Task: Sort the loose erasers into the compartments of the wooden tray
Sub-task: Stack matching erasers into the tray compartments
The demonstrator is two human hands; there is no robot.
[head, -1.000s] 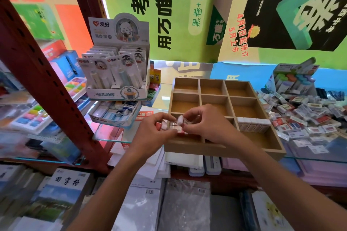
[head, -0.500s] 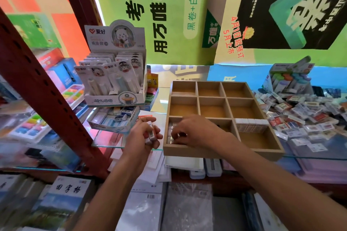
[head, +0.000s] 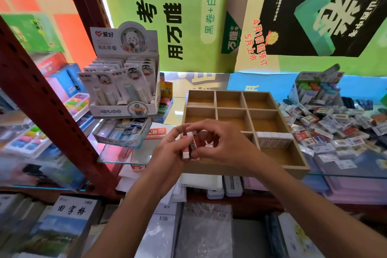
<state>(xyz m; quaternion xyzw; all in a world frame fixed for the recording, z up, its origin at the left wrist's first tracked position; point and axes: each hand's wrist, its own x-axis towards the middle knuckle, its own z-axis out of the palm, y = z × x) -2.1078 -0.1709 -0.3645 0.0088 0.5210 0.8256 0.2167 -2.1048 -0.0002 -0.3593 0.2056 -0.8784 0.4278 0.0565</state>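
Small red-and-white wrapped erasers (head: 189, 146) sat pinched in a little upright stack between both hands, right above the near-left corner of the shallow wooden nine-compartment tray (head: 297, 163). From the head camera, the left hand (head: 167, 153) gripped the stack from the left side, fingers curled around it, while the right hand (head: 222, 144) closed over it from the right, thumb and fingertips clamped on the same erasers. Inside the tray, a neat row of white erasers (head: 273, 139) stood on edge along the back wall of the near-right compartment; the six compartments farther back showed only bare wood. To the right of the tray, a big loose heap of wrapped erasers (head: 339, 132) sprawled across the glass shelf (head: 117, 158). On the left, a white cardboard display box of carded correction tapes (head: 122, 90) stood well apart from the hands.
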